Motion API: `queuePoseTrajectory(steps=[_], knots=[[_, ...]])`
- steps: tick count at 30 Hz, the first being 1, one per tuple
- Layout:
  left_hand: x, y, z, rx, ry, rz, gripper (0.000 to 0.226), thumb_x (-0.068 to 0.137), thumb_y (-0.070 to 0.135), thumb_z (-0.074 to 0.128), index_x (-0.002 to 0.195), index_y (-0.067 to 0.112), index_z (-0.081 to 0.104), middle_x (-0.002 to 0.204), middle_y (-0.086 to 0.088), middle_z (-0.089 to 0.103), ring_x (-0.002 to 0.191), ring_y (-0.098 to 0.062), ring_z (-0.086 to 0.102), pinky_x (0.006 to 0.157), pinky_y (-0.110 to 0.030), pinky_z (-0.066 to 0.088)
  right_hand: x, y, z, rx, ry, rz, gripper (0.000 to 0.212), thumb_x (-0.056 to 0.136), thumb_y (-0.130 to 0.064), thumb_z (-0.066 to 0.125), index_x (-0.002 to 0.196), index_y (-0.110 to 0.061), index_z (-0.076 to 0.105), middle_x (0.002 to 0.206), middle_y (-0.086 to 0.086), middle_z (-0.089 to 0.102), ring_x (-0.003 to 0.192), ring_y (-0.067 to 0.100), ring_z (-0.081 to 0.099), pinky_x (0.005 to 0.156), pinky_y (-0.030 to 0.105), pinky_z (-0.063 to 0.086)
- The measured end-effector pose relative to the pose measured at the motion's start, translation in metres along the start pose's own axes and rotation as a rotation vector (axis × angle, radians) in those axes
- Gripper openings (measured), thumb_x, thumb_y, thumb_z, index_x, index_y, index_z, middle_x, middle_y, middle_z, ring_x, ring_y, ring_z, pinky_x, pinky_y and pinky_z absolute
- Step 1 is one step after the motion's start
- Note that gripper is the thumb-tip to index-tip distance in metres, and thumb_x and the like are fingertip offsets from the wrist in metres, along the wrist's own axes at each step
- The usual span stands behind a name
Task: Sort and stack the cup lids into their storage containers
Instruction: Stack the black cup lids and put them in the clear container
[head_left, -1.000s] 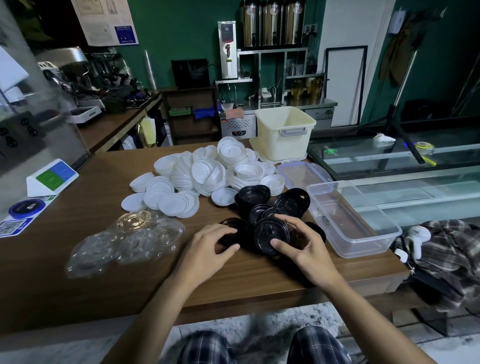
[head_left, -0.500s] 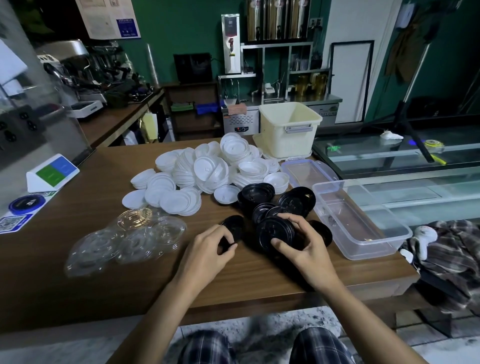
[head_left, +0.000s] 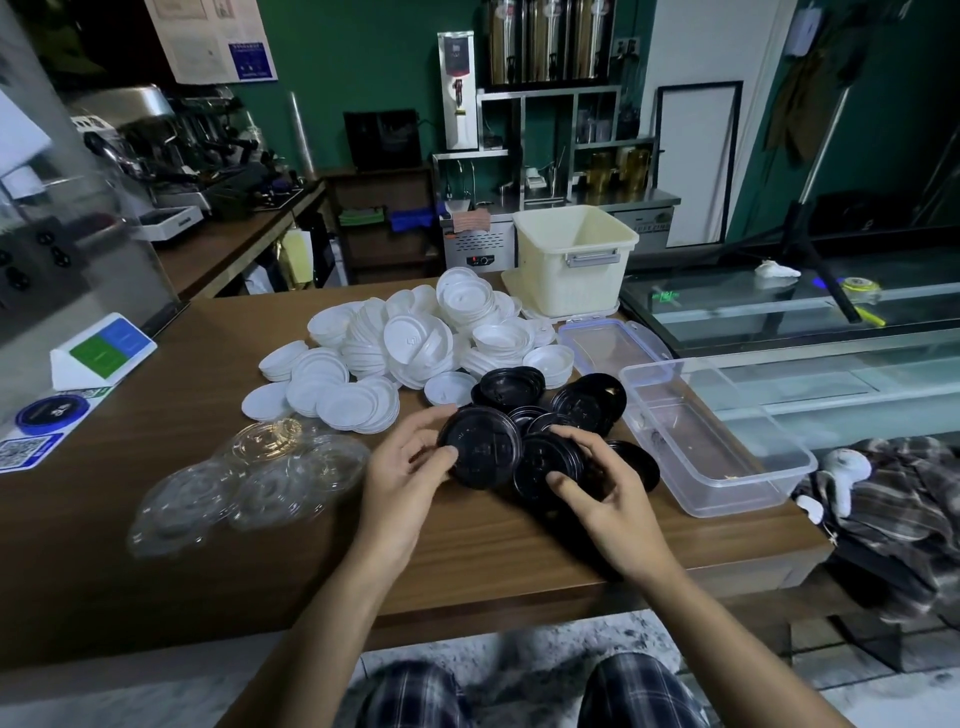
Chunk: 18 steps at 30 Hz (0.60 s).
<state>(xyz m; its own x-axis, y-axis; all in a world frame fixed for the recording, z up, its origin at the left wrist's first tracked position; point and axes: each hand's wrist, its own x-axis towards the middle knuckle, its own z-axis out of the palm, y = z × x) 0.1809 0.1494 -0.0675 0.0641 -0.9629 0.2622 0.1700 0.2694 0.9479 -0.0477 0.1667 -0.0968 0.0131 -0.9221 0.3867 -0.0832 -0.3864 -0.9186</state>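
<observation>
Left hand: the left hand (head_left: 410, 467) pinches one black lid (head_left: 480, 452) by its rim, thumb on the near edge and fingers on the far edge, left of the clear tub (head_left: 717, 499).
Right hand: the right hand (head_left: 602, 493) curls round a second black lid (head_left: 545, 462), closer to the tub; whether it holds one lid or several nested ones cannot be told.
Hidden: both hands cover part of the black lid heap (head_left: 587, 400), which lies just left of the tub.
Hard to make out: the transparent lids (head_left: 260, 473), far left of the tub, overlap and blur, so they cannot be counted.
Cut off: both forearms run out at the bottom edge.
White lids: the white lid pile (head_left: 415, 343) spreads left of the tub and further back.
Tub: open, with only a few specks on its floor; its flat cover (head_left: 608, 343) lies just behind it.
Surface: a brown wooden counter (head_left: 156, 519); a cream bin (head_left: 571, 260) stands behind the tub.
Room: dim, with green walls; a glass case (head_left: 779, 322) lies right of the tub and plaid cloth (head_left: 893, 509) is heaped at the tub's near right.
</observation>
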Motion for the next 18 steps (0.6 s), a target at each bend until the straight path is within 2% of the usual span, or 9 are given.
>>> queuePoseTrajectory(steps=[3, 7, 9, 12, 15, 18], knots=[[-0.004, -0.005, 0.013, -0.129, -0.039, -0.109, 0.04, 0.09, -0.006, 0.066, 0.123, 0.016, 0.072, 0.105, -0.017, 0.074, 0.1, -0.025, 0.07, 0.088, -0.036, 0.058, 0.0, -0.001, -0.001, -0.003, -0.003, -0.012, 0.048, 0.096, 0.002, 0.072, 0.14, -0.018, 0.064, 0.139, -0.008, 0.069, 0.136, 0.011, 0.059, 0.117, 0.025, 0.041], [-0.006, -0.02, 0.023, 0.035, -0.053, -0.067, 0.033, 0.09, 0.004, 0.078, 0.117, 0.023, 0.076, 0.1, -0.02, 0.074, 0.094, -0.024, 0.07, 0.092, -0.038, 0.057, 0.0, -0.002, -0.001, 0.029, 0.018, 0.006, 0.042, 0.098, 0.002, 0.07, 0.135, -0.017, 0.068, 0.133, -0.01, 0.072, 0.132, 0.009, 0.062, 0.113, 0.02, 0.043], [-0.005, -0.026, 0.023, 0.145, -0.021, -0.031, 0.029, 0.087, 0.007, 0.083, 0.112, 0.021, 0.075, 0.097, -0.018, 0.076, 0.09, -0.023, 0.071, 0.088, -0.032, 0.058, 0.0, -0.003, -0.001, 0.055, 0.042, 0.042, 0.038, 0.099, 0.001, 0.067, 0.132, -0.019, 0.07, 0.129, -0.012, 0.073, 0.13, 0.006, 0.062, 0.112, 0.019, 0.043], [-0.007, -0.03, 0.023, 0.213, -0.005, -0.042, 0.028, 0.083, 0.01, 0.087, 0.105, 0.018, 0.072, 0.094, -0.01, 0.076, 0.078, -0.019, 0.072, 0.074, -0.03, 0.057, 0.001, -0.002, -0.002, 0.06, 0.05, 0.06, 0.038, 0.101, 0.004, 0.063, 0.131, -0.019, 0.07, 0.128, -0.014, 0.073, 0.129, 0.006, 0.062, 0.11, 0.017, 0.042], [-0.007, -0.031, 0.023, 0.21, -0.061, -0.078, 0.033, 0.088, 0.011, 0.082, 0.116, 0.023, 0.068, 0.087, -0.005, 0.068, 0.063, -0.023, 0.071, 0.059, -0.028, 0.054, 0.001, -0.002, -0.002, 0.082, 0.041, 0.064, 0.04, 0.102, 0.005, 0.06, 0.133, -0.019, 0.069, 0.131, -0.01, 0.073, 0.129, 0.009, 0.062, 0.11, 0.018, 0.043], [-0.008, -0.033, 0.025, 0.241, -0.095, -0.064, 0.032, 0.091, 0.012, 0.079, 0.118, 0.027, 0.07, 0.075, -0.001, 0.061, 0.064, -0.025, 0.072, 0.061, -0.03, 0.056, 0.002, -0.001, -0.003, 0.089, 0.025, 0.056, 0.039, 0.104, 0.003, 0.059, 0.135, -0.019, 0.069, 0.135, -0.008, 0.071, 0.133, 0.01, 0.061, 0.114, 0.021, 0.043]])
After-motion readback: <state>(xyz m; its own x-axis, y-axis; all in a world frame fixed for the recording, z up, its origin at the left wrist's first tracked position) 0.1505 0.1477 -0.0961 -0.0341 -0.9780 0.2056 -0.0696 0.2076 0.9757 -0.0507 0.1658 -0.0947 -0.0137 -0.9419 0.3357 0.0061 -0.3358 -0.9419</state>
